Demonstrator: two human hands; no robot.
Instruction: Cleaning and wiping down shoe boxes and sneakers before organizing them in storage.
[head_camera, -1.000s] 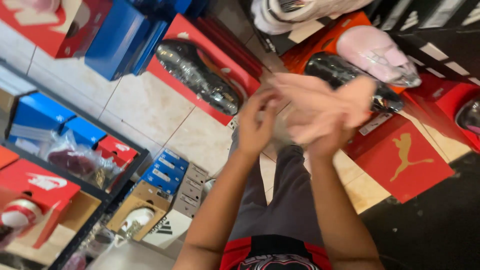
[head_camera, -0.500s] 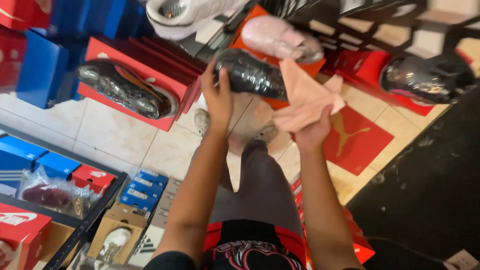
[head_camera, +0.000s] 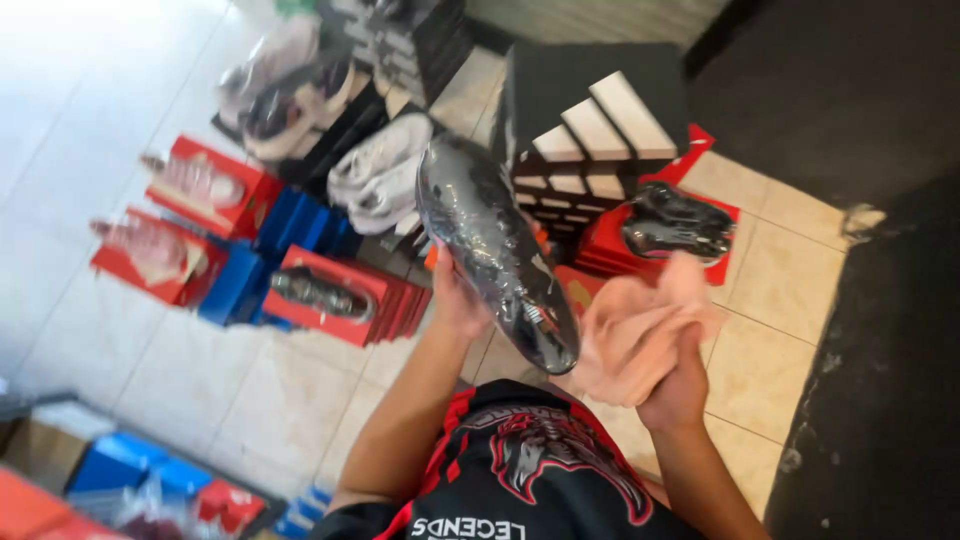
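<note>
My left hand (head_camera: 458, 300) grips a black shoe wrapped in clear plastic (head_camera: 495, 250) and holds it up in front of me, toe pointing down to the right. My right hand (head_camera: 678, 385) is closed on a bunched pink cloth (head_camera: 640, 330), just right of the shoe's lower end. The cloth is close to the shoe; I cannot tell if they touch.
On the tiled floor stand red shoeboxes (head_camera: 325, 295) and blue boxes (head_camera: 300, 225) with wrapped shoes on top, a tall black box with white stripes (head_camera: 590, 120), another wrapped black shoe on a red box (head_camera: 675, 225), and a dark mat (head_camera: 880, 330) at right.
My left hand has lifted the wrapped black shoe off its box and raised it. The cloth hand has come down beside it. The view has swung across the floor.
</note>
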